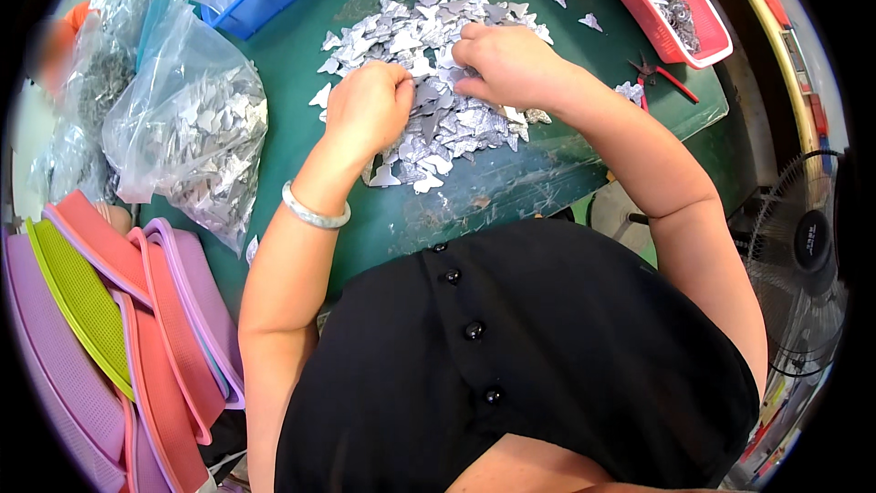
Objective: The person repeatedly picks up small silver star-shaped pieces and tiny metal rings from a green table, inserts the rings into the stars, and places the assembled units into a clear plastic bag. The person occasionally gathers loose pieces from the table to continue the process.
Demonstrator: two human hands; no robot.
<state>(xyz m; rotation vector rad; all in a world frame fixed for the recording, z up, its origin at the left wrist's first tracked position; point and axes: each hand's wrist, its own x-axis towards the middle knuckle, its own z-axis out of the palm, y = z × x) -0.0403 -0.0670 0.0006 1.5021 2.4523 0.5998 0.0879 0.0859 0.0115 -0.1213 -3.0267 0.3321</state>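
Your heap of small silver, butterfly-shaped metal stampings (438, 82) lies spread on the green mat (493, 187) at upper centre of the frame, apparently kept loose and flat so single pieces can be picked off, with the clear plastic bag of the same pieces (196, 128) at left and the red plastic basket (652, 14) at upper right. Your left hand (370, 105) rests on the near edge of the heap, curled into a loose fist; whether it holds a piece cannot be told. Your right hand (506, 64) lies fingers-down on the pile, narrowly pinched, contents hidden; the red-handled pliers (662, 73) lie untouched.
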